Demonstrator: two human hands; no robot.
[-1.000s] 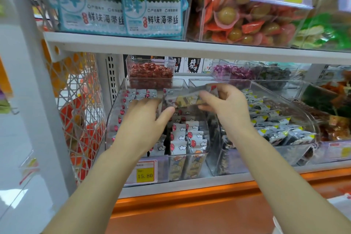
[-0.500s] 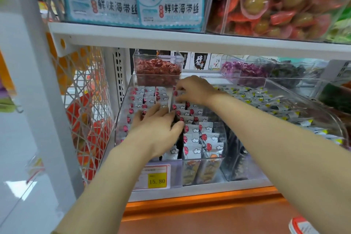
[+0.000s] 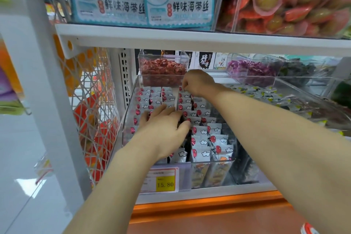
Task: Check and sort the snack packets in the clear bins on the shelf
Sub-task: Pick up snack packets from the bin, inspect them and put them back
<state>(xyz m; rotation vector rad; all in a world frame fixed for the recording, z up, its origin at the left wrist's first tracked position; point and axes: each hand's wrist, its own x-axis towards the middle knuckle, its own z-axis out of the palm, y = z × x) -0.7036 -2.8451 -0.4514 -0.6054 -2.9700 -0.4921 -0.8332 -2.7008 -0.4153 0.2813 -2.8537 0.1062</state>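
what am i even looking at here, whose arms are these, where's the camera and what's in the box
There is no machine here: these are a person's two bare arms, filmed by one camera worn on the head, looking forward and down at a shop shelf. The left hand lies flat, fingers straight, on rows of small white snack packets standing in a clear bin. The right hand reaches to the back of the bin, fingers curled over the packets; whether it pinches one is unclear. The yellow price tag reads 15.80.
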